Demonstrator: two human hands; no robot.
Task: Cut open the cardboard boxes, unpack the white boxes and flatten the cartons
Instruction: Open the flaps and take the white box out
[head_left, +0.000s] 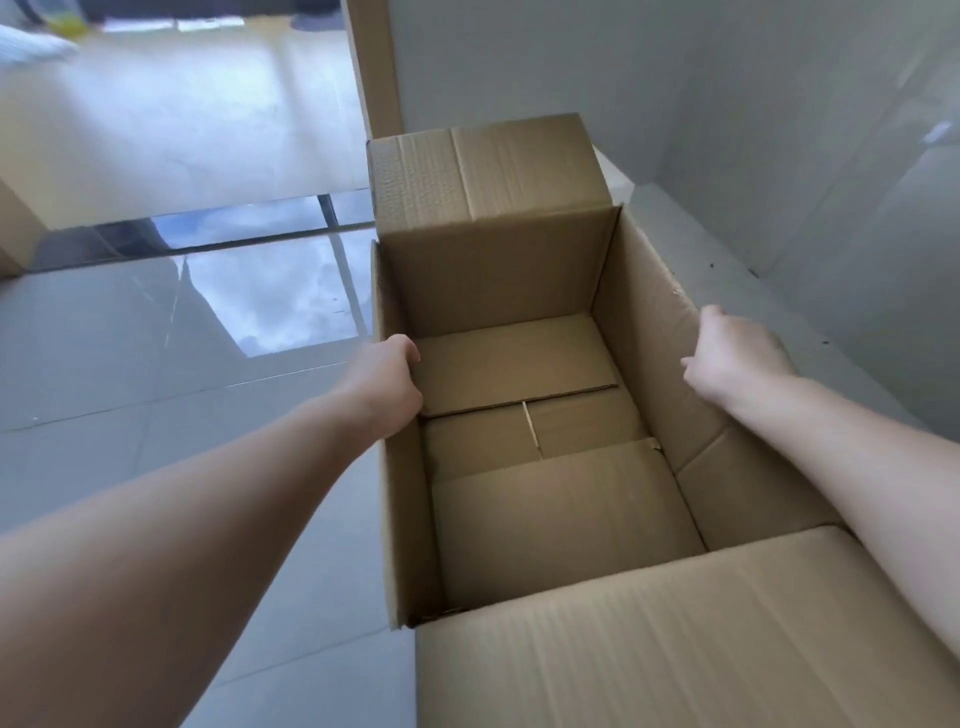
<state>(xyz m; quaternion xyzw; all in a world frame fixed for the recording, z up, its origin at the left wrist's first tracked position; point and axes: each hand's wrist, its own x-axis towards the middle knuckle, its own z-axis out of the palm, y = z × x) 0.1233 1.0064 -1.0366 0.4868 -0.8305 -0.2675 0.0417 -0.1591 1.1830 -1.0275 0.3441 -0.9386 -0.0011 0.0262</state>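
Brown carton (519, 291) upright, open, flaps raised.

Left hand's (387, 376) fingertips behind carton (524, 525) wall; near flap (675, 639) cropped by frame edge.

Glossy grey tiled floor (156, 332) reflects cloudy sky and a window frame. Pale grey wall (675, 104) at right, meeting a tan upright edge (371, 67). Blurred yellow-green object (70, 23) far upper left.

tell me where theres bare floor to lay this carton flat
Left of the carton, the grey tiled floor lies bare past the left hand. On the right it is crowded: the right hand and the wall leave a narrow strip.
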